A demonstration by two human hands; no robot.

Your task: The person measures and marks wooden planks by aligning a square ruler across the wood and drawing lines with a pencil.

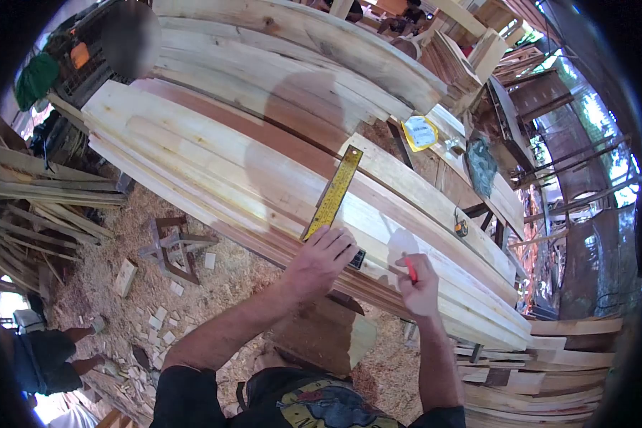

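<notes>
My left hand (319,265) presses a yellow carpenter's square (332,196) onto a row of pale planks (192,153). The square's ruled blade reaches across the boards, and part of its dark stock (358,258) shows beside my fingers. In my right hand (422,289), just right of the square and over the planks, is a red pencil (411,269), pinched between the fingers. Whether its tip touches the wood I cannot tell. My shadow falls over the middle boards.
A small tape measure (461,226) lies on a plank to the right. Beyond it are a yellow-and-white packet (419,133) and a plastic bag (481,167). A small wooden stool (172,250) and offcuts (157,317) stand among shavings. Another person (46,360) is at lower left.
</notes>
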